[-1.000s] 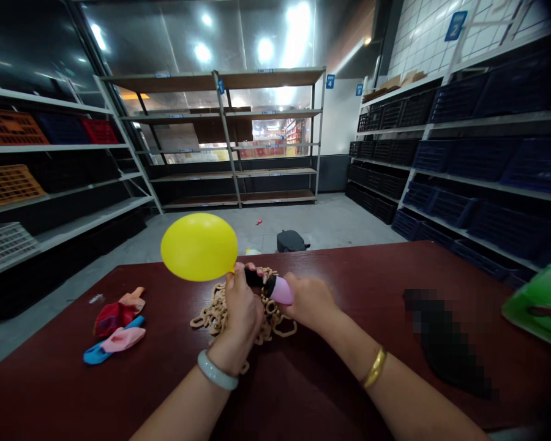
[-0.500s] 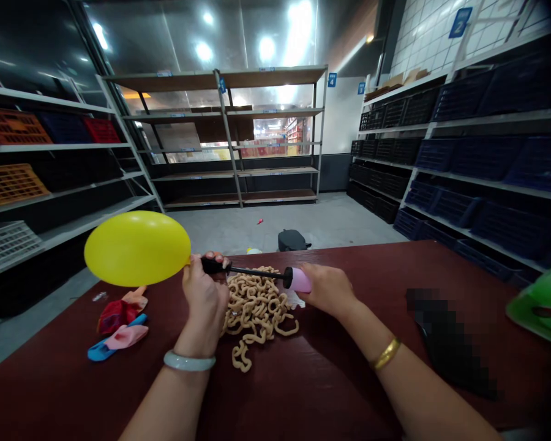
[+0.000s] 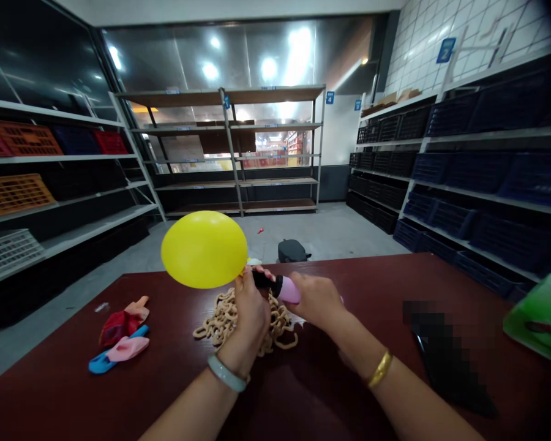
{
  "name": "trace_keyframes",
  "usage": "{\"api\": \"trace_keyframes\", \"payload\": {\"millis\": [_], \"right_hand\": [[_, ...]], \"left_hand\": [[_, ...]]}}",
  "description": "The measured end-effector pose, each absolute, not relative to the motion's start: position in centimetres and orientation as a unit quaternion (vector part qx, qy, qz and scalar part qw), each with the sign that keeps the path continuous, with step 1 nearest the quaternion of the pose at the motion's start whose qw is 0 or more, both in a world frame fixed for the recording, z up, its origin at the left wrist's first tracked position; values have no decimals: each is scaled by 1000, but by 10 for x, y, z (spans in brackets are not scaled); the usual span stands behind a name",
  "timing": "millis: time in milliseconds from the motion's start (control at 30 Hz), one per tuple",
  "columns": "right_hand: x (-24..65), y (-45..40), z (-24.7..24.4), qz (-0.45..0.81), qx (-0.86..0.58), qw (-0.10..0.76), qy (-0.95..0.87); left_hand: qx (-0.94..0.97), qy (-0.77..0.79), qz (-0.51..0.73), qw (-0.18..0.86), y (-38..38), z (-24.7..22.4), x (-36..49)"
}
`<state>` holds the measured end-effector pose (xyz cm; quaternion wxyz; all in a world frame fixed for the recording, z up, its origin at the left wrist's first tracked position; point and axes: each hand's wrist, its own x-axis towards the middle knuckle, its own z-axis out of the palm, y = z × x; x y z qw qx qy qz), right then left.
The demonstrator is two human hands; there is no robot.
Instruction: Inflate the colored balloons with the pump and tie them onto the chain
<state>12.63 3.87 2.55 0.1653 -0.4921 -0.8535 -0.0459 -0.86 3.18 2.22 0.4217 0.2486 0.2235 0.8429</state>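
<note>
My left hand, closed, grips the black end of a balloon pump together with the neck of an inflated yellow balloon. My right hand is wrapped round the pump's lilac barrel. Both pump parts are pushed together, so no rod shows between them. Beneath the hands lies a heap of tan, ring-shaped pieces, partly hidden by my left hand. To the left on the table rest limp balloons: a red one, a pink one and a blue one.
A dark red table spans the foreground. On its right are a black object, partly pixelated, and a green package. A dark bag sits on the floor beyond. Crate-filled shelves line both sides.
My left hand, with the balloon and the pump's black end, has moved right towards my right hand. The pump's rod has slid out of sight. The view has tilted slightly upward.
</note>
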Motion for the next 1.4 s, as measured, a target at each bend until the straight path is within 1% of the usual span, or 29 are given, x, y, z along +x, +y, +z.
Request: {"api": "trace_keyframes", "payload": {"millis": [167, 267, 400, 567, 667, 867, 1033, 1133, 1267, 1400], "right_hand": [[119, 58, 67, -103, -492, 176, -847], [112, 64, 82, -125, -479, 195, -847], [108, 71, 76, -131, -473, 220, -843], [124, 87, 57, -152, -474, 220, -839], [135, 93, 46, -152, -482, 216, -835], [144, 93, 41, -156, -499, 216, -825], [132, 80, 46, -157, -490, 215, -830], [120, 70, 44, -137, -484, 223, -835], [109, 61, 40, -100, -482, 240, -837], [107, 61, 38, -85, -475, 250, -840]], "left_hand": [[207, 212, 863, 409, 57, 54, -18], [184, 214, 879, 384, 63, 69, -26], [213, 204, 891, 345, 61, 79, -52], [197, 218, 903, 315, 57, 84, -100], [198, 228, 902, 310, 58, 80, -112], [197, 198, 908, 313, 64, 62, -88], [196, 199, 890, 361, 62, 48, -49], [203, 198, 875, 393, 57, 43, -29], [220, 193, 868, 401, 49, 44, -17], [238, 196, 864, 398, 46, 52, -24]]}}
